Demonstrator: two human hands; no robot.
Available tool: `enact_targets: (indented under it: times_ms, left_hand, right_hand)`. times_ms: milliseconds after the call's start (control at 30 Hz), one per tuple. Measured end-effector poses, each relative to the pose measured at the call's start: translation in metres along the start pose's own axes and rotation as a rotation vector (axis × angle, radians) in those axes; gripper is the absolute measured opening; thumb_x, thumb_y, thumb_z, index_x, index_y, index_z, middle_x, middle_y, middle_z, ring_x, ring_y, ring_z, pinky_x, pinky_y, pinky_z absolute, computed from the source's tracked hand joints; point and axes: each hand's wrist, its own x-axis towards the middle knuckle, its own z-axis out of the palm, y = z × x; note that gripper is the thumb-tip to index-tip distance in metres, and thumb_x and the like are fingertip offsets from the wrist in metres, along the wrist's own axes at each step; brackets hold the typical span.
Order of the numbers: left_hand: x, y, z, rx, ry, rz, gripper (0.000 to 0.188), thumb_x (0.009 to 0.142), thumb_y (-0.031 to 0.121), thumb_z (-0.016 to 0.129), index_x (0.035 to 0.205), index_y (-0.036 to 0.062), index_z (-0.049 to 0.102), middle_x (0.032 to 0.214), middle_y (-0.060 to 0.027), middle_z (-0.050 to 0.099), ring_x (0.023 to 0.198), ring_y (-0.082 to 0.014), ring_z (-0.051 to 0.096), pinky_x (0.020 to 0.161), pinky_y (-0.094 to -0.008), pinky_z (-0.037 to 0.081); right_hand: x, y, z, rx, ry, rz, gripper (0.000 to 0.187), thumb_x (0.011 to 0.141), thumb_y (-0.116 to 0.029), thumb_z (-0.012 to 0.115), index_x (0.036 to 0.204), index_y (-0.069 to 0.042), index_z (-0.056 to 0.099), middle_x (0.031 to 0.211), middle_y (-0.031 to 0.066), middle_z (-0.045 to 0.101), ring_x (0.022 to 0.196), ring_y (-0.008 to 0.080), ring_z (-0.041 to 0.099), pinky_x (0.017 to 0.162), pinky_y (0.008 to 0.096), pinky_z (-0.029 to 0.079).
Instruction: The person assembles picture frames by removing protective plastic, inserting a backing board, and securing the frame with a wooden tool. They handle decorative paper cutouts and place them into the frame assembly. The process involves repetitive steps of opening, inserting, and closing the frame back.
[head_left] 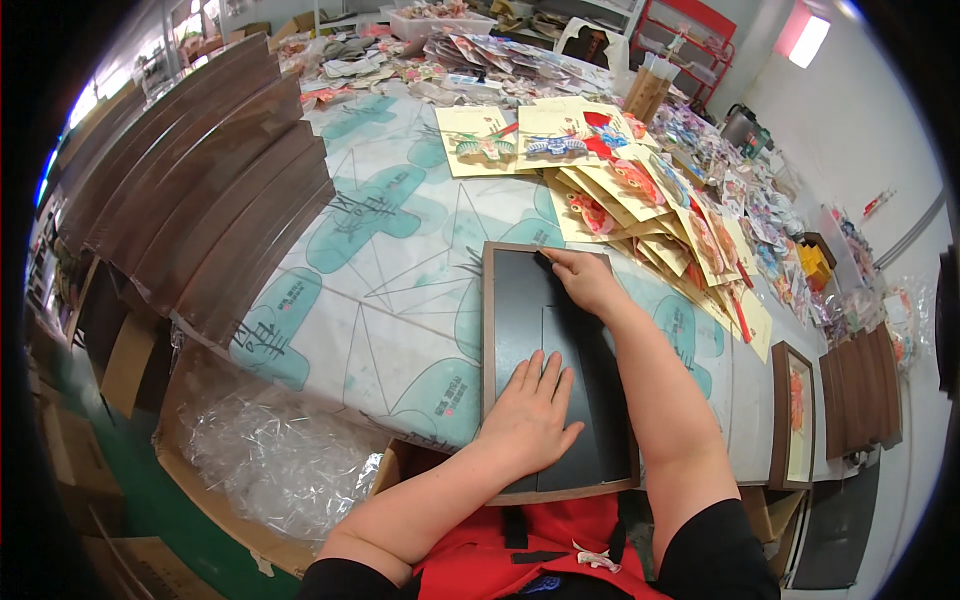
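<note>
One left hand (530, 422), one right hand (588, 282), touching one black-backed frame (596, 385)

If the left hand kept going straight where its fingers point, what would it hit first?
Sliding over the black board, the left hand would probably meet the right hand first, near the far edge of the frame; depth is unclear from this one view.

A brown rectangular frame (488, 340) (black panel (515, 310) inside) lies over the near edge of the table (420, 325).
</note>
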Motion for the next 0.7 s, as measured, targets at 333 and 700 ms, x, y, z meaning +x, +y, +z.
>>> enact_targets:
  times_ms: [333, 700]
  left_hand:
    - [-0.003, -0.001, 0.0, -0.018, 0.028, 0.009, 0.066, 0.085, 0.041, 0.059, 0.129, -0.0073, 0.047, 0.136, -0.0299, 0.042, 0.129, -0.044, 0.038, 0.109, -0.0468, 0.028]
    - [-0.005, -0.003, -0.004, -0.078, 0.076, 0.008, 0.062, 0.083, 0.032, 0.065, 0.129, -0.006, 0.046, 0.136, -0.0265, 0.043, 0.128, -0.0425, 0.039, 0.106, -0.0473, 0.032]
  right_hand:
    - [-0.038, -0.042, 0.017, -0.562, 0.114, 0.041, 0.038, 0.092, -0.022, 0.052, 0.129, -0.031, 0.055, 0.085, 0.0142, 0.06, 0.081, 0.0332, 0.062, 0.074, 0.044, 0.049]
    - [-0.055, -0.041, 0.016, -0.266, 0.194, -0.069, 0.033, 0.09, -0.024, 0.054, 0.123, -0.031, 0.06, 0.083, 0.0115, 0.059, 0.082, 0.0314, 0.061, 0.071, 0.0425, 0.048]
